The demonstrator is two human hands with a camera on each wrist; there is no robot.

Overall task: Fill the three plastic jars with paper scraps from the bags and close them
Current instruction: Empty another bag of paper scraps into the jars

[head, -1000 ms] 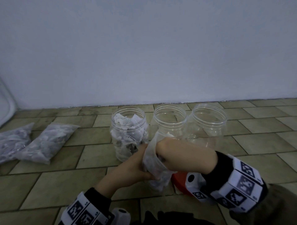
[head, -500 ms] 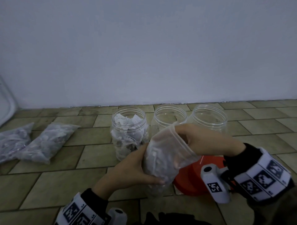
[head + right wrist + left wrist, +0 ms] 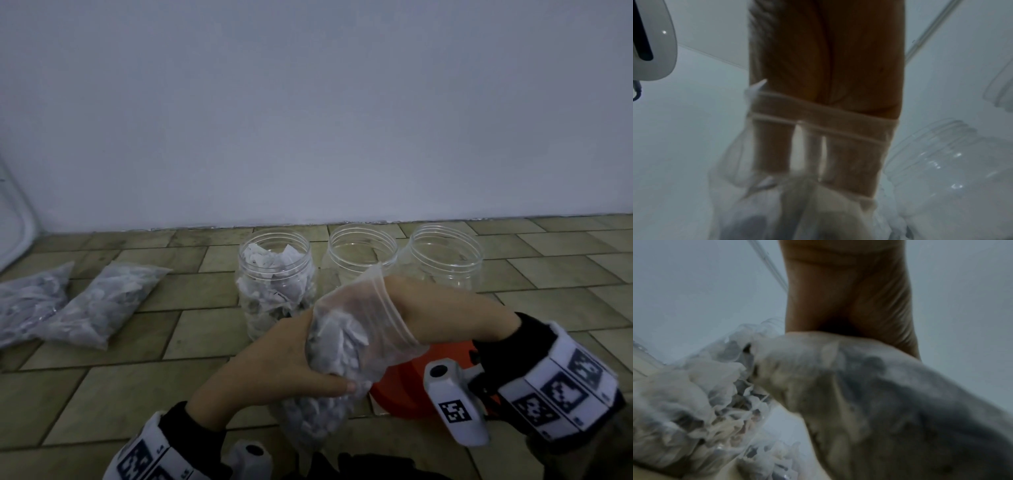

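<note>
A: Head cam: left hand (image 3: 274, 363) is wrapped around the bag (image 3: 342, 346) in front of three jars (image 3: 363, 251) on the floor; the left jar (image 3: 275, 284) has scraps.

B: Left wrist's a blur of bag. Right wrist: right hand (image 3: 826, 97) fingers are inside the bag mouth; whether they're gripping, can't tell.

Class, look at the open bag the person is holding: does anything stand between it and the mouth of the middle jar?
Nothing visible does. The bag sits just in front of the middle jar, whose open mouth has no lid; the orange lid lies on the floor nearer the person.

Blurred bag of scraps (image 3: 890, 402), hand (image 3: 849, 288) above, filled jar (image 3: 684, 410) left
</note>
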